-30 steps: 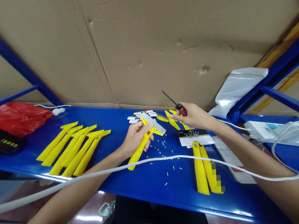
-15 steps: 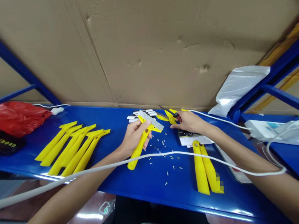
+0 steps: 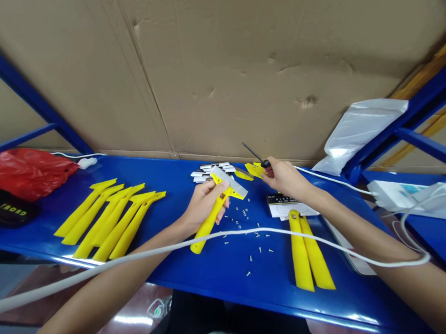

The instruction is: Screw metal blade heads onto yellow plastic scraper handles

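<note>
My left hand [image 3: 206, 202] is closed round a yellow scraper [image 3: 210, 225], its thumb pressing near the grey metal blade [image 3: 234, 185] at the wide end. A screwdriver [image 3: 258, 156] with a dark red and black handle is gripped in my right hand [image 3: 288, 179], its shaft pointing up and to the left. Beneath and behind that hand lie flat yellow pieces [image 3: 253, 169], partly covered by it. Small screws [image 3: 260, 250] and nuts [image 3: 244, 213] are scattered over the blue table between the hands. Behind the scraper is a pile of blades [image 3: 208, 170].
Several yellow handles [image 3: 109, 218] lie in a row at left, and two more [image 3: 301, 252] at right by a black and white box [image 3: 284, 203]. A white cable [image 3: 156, 248] crosses before my arms. A red bag [image 3: 29, 169] and power strip [image 3: 407, 194] flank the table.
My right hand has risen slightly from the yellow pieces with the screwdriver, whose shaft now points more steeply upward. My left hand keeps the scraper in nearly the same place.
</note>
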`<move>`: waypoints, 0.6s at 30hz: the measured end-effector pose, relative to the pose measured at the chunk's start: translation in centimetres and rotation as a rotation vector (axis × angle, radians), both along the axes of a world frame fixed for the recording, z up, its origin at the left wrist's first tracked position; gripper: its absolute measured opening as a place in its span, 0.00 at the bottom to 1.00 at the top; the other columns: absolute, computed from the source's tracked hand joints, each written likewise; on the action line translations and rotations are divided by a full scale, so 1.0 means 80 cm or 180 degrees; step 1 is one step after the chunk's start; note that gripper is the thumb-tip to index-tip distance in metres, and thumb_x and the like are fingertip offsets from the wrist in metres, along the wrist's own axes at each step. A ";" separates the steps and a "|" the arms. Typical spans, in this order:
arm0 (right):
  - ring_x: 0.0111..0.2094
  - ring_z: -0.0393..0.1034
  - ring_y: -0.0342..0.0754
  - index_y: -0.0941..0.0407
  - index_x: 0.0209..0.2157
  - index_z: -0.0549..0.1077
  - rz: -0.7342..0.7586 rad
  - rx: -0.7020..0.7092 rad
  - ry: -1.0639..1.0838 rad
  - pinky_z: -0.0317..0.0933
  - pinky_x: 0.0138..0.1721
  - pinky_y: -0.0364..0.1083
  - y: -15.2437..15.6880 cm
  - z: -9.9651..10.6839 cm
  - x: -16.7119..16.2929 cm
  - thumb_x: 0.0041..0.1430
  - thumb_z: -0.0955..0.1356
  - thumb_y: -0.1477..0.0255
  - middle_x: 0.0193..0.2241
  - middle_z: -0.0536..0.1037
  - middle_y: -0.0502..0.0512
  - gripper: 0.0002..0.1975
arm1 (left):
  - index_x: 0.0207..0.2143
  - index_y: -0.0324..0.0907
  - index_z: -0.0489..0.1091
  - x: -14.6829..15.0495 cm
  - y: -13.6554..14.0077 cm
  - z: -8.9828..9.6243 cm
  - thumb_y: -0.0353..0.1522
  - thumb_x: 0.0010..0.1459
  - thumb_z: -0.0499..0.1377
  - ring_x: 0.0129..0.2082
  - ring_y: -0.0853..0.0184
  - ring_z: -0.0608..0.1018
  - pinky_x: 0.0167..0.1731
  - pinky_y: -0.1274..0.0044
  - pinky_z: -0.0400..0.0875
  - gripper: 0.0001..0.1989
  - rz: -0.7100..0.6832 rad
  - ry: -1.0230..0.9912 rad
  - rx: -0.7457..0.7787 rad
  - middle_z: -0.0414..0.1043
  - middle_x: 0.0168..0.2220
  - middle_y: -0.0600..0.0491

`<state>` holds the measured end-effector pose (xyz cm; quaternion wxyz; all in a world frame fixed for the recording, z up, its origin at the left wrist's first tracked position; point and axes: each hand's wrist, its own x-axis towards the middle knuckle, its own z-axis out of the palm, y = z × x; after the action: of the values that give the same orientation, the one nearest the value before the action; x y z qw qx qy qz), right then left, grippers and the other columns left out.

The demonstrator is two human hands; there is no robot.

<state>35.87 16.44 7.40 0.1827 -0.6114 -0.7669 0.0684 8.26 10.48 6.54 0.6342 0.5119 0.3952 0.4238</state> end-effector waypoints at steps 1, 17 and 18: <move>0.36 0.79 0.57 0.53 0.37 0.66 0.0006 0.0033 0.0144 0.61 0.36 0.49 -0.002 0.005 -0.001 0.65 0.71 0.72 0.34 0.82 0.60 0.08 | 0.36 0.42 0.70 0.000 0.000 0.001 0.46 0.70 0.66 0.13 0.73 0.73 0.11 0.81 0.68 0.18 -0.0005 0.0014 -0.0017 0.76 0.26 0.56; 0.15 0.63 0.37 0.57 0.36 0.78 0.0488 -0.0681 0.3811 0.52 0.15 0.43 -0.044 0.065 -0.028 0.46 0.87 0.62 0.26 0.73 0.45 0.23 | 0.37 0.42 0.70 0.001 -0.001 -0.001 0.49 0.69 0.67 0.14 0.73 0.73 0.11 0.83 0.67 0.20 -0.0177 0.0215 -0.0140 0.77 0.26 0.56; 0.15 0.63 0.36 0.57 0.36 0.78 0.0512 -0.0692 0.3838 0.53 0.15 0.43 -0.045 0.068 -0.028 0.46 0.88 0.63 0.26 0.73 0.45 0.24 | 0.38 0.42 0.71 0.001 -0.001 -0.002 0.49 0.69 0.67 0.14 0.73 0.74 0.11 0.83 0.67 0.20 -0.0183 0.0223 -0.0128 0.77 0.26 0.56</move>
<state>33.66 12.84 12.80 0.5149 -0.4206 -0.5610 0.4932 8.31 10.40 6.41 0.6420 0.5247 0.4108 0.3792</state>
